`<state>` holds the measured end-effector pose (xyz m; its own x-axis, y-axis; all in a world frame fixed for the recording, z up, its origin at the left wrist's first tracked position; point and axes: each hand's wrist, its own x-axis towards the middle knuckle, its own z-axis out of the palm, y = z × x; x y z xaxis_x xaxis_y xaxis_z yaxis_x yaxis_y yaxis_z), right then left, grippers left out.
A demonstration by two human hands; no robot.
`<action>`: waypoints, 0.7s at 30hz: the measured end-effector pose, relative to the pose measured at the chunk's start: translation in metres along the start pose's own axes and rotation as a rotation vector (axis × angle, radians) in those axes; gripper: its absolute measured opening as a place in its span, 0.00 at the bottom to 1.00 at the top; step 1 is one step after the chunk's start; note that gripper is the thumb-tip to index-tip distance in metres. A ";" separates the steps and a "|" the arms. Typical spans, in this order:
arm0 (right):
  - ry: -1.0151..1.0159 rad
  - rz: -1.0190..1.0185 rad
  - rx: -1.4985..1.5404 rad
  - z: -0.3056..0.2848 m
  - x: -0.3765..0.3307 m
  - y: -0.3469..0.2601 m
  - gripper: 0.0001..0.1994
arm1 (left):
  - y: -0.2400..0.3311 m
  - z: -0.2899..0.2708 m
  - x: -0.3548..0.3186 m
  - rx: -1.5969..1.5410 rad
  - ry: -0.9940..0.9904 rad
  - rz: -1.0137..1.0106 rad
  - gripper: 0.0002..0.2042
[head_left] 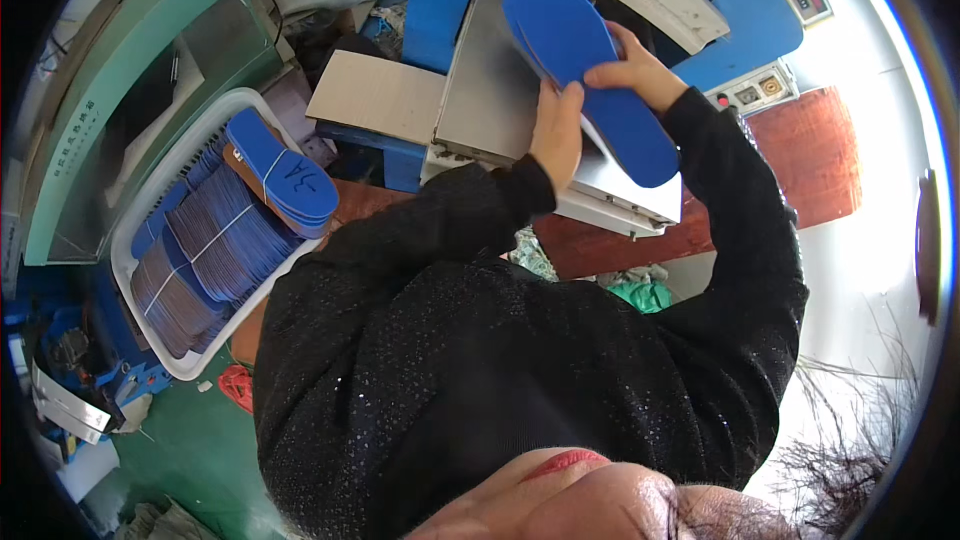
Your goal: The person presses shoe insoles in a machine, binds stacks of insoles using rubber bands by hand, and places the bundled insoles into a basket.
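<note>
A blue shoe insole [565,35] is held up between my hands, with a second edge showing along its left side, so there may be more than one layer. My right hand [640,73] grips its right edge, thumb lying across the blue face. From below left, my left hand [558,135] pinches the opposite edge near the middle, its thumb up against the insole. Behind and beneath them lies the flat metal plate [470,85] of a blue press machine [440,0]. Most fingers of both hands are hidden behind the insole.
At left, a white plastic basket [190,368] holds several tied bundles of insoles [225,240], with a marked blue bundle [290,180] on top. A beige board [375,95] lies beside the plate. A green cabinet [90,120] stands far left. Control panels [755,90] are at right.
</note>
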<state>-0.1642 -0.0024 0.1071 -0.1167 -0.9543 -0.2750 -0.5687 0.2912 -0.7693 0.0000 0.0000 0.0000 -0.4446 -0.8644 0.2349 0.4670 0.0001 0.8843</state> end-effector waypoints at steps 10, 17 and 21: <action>0.190 -0.310 -0.760 -0.001 -0.011 0.055 0.70 | -0.027 -0.102 0.097 0.369 -0.116 0.363 0.34; 0.278 -0.316 -0.848 0.009 -0.016 0.053 0.68 | -0.010 -0.066 0.123 -0.061 -0.342 -0.009 0.43; 0.296 -0.313 -0.854 0.012 -0.014 0.057 0.64 | -0.004 -0.059 0.110 -0.127 -0.302 -0.081 0.42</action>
<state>-0.1857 0.0289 0.0602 0.0068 -0.9929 0.1184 -0.9974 -0.0152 -0.0708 -0.0061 -0.1249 -0.0016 -0.6816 -0.6711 0.2916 0.5041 -0.1418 0.8519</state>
